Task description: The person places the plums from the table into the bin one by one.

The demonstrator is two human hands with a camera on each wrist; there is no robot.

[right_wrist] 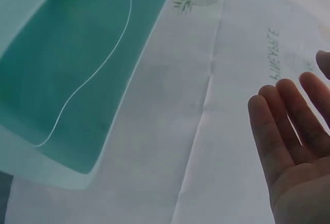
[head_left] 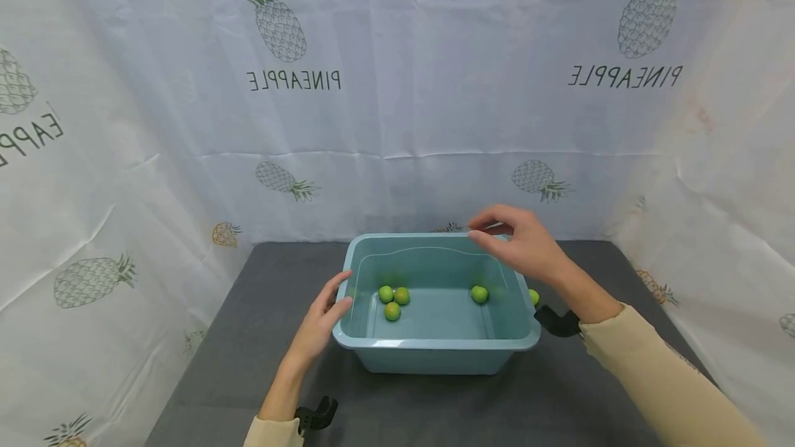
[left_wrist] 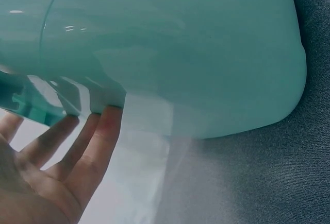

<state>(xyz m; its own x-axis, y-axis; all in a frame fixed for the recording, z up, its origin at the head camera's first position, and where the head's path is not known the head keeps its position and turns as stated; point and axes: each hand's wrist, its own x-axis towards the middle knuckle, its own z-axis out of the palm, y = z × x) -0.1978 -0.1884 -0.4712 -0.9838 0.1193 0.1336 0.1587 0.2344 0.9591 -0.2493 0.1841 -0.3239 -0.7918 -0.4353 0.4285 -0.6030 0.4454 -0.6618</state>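
A pale teal plastic basin [head_left: 435, 357] stands on the dark grey table. Inside it, three small green citrus fruits lie grouped toward the left, one of them a green fruit [head_left: 392, 311] at the front, and a single green fruit [head_left: 479, 294] lies on the right. My left hand [head_left: 319, 319] is at the basin's left side, its fingertips touching the rim in the left wrist view. Raised above the far right corner is my right hand [head_left: 522, 240], fingers loosely bent and holding nothing. The right wrist view shows this hand [right_wrist: 296, 147] with its fingers extended.
Another green fruit [head_left: 533, 296] shows outside the basin by its right wall, partly hidden. The dark table [head_left: 248, 364] extends around the basin. A white cloth [head_left: 422, 88] printed with pineapples hangs behind and along both sides. Black bands with mounts sit on both wrists.
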